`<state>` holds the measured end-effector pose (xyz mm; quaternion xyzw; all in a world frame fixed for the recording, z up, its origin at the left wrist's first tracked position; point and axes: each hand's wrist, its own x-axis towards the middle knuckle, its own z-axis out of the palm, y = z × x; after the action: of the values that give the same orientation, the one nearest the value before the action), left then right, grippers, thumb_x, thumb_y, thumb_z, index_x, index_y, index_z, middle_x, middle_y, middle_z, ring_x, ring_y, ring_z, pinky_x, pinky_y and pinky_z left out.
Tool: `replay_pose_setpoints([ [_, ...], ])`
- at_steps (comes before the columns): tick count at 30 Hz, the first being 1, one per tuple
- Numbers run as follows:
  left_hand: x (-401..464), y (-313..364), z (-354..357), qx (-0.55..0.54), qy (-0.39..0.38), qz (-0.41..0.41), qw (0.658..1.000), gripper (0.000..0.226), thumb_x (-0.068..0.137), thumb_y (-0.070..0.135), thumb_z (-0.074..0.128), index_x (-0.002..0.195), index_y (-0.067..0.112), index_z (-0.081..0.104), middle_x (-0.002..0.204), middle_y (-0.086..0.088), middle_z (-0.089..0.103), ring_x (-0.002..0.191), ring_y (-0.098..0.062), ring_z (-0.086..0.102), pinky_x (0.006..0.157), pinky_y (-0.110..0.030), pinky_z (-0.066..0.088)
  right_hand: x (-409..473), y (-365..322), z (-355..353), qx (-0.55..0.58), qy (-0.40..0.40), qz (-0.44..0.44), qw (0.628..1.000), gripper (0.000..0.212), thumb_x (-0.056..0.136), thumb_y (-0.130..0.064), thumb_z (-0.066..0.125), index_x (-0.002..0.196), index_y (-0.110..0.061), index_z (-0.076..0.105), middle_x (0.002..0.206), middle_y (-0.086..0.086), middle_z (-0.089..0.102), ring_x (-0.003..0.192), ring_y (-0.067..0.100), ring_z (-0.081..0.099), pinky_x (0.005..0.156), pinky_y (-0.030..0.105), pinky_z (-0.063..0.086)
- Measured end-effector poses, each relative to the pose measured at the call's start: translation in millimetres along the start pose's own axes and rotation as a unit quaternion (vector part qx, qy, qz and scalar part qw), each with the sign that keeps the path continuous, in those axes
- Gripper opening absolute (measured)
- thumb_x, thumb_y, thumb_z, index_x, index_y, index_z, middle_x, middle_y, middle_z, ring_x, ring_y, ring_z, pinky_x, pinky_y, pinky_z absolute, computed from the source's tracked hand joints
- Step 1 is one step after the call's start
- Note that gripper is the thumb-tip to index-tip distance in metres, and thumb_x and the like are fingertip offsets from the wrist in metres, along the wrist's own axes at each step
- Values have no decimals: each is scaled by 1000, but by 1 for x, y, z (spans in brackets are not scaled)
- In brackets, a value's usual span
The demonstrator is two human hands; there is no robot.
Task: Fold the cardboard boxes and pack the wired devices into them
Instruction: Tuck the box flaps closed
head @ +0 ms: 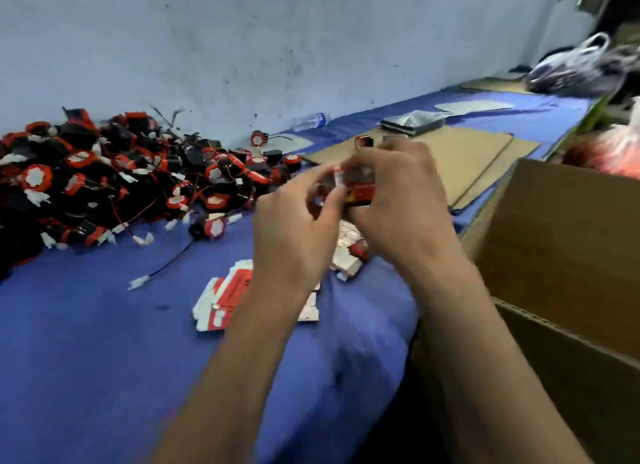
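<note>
Head view, the only one supplied: both hands were raised over the blue table cover (104, 342) at the centre of the frame, working on one small red and white box (358, 188) held between them. The step in hand was judged to be folding or closing this box; motion blur hid whether a device was already inside. To do it well, the right hand should keep the body square while the left tucks the flap fully home, with any wire kept inside the fold line. The left hand (294, 228) had its fingers curled, its fingertips (332, 195) pinching the box's near white end. The right hand (401, 200) was wrapped over the box from the 3 o'clock side, fingers curled round it. Flat unfolded boxes (225, 297) lay on the cover at 6 o'clock of the hands, partly under the left wrist. The pile of wired devices (104, 183) sat at 9 o'clock against the wall (242, 48), one loose device (211, 227) just beside it. A large open carton (571, 256) stood at 4 o'clock, its contents not visible.
</note>
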<state>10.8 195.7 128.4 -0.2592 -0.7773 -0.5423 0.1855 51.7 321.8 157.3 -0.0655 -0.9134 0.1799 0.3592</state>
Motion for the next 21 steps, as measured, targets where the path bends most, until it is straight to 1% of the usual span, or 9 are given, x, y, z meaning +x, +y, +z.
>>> replay_pose_setpoints([
  [2, 7, 39, 60, 23, -93, 50, 994, 31, 96, 32, 65, 125, 24, 73, 112, -1, 78, 108, -22, 72, 90, -42, 56, 0, 48, -55, -95, -33, 88, 991, 34, 77, -18, 74, 109, -29, 75, 109, 11, 64, 106, 33, 58, 93, 38, 51],
  [4, 5, 74, 112, 95, -172, 92, 976, 25, 98, 35, 63, 112, 19, 74, 103, -7, 76, 102, -30, 68, 78, -40, 52, -8, 89, -96, -150, -85, 162, 972, 36, 74, -12, 72, 107, -26, 77, 108, 11, 71, 102, 33, 64, 92, 41, 55],
  [7, -7, 104, 168, 180, -331, 77, 923, 23, 100, 31, 59, 86, 14, 58, 76, -7, 57, 84, -34, 59, 57, -35, 37, -27, 131, -122, -173, -189, 267, 929, 31, 77, -5, 73, 100, -26, 78, 94, 6, 73, 87, 27, 65, 78, 34, 52],
  [9, -15, 107, 190, 162, -414, 21, 895, 23, 98, 27, 63, 82, 14, 52, 72, -4, 51, 79, -31, 58, 61, -34, 40, -37, 148, -123, -174, -267, 309, 896, 30, 83, -7, 74, 105, -26, 78, 93, 4, 71, 84, 22, 63, 74, 31, 47],
  [11, -17, 100, 199, 138, -440, -22, 887, 15, 98, 23, 62, 95, 8, 62, 87, -12, 64, 87, -33, 63, 71, -37, 48, -39, 155, -116, -166, -292, 319, 886, 27, 85, -8, 74, 107, -23, 76, 95, 5, 71, 83, 21, 63, 71, 30, 46],
  [14, -12, 89, 186, 82, -342, 0, 936, 20, 95, 14, 58, 108, 8, 71, 105, -16, 72, 101, -36, 65, 78, -39, 51, -28, 149, -105, -154, -224, 294, 917, 28, 83, -9, 71, 107, -23, 73, 96, 6, 71, 80, 22, 61, 69, 30, 47],
  [17, -4, 73, 144, 30, -173, 50, 983, 33, 83, 16, 50, 99, 18, 78, 96, -5, 76, 93, -27, 68, 77, -38, 53, -11, 121, -78, -107, -116, 225, 961, 31, 85, -14, 67, 114, -25, 72, 102, 7, 70, 92, 27, 65, 82, 40, 57],
  [19, 0, 42, 109, 18, -73, 19, 997, 33, 79, 14, 48, 93, 20, 78, 89, 0, 77, 86, -23, 68, 74, -37, 53, 1, 88, -40, -33, -81, 167, 982, 30, 83, -16, 68, 111, -27, 73, 102, 4, 73, 94, 25, 69, 84, 43, 60],
  [21, 0, 3, 74, 11, 8, -64, 998, 29, 81, 7, 52, 91, 19, 77, 86, 3, 76, 86, -21, 69, 75, -37, 54, 8, 54, 9, 26, -95, 106, 989, 22, 81, -17, 67, 99, -26, 75, 94, 2, 75, 92, 24, 70, 83, 41, 59],
])
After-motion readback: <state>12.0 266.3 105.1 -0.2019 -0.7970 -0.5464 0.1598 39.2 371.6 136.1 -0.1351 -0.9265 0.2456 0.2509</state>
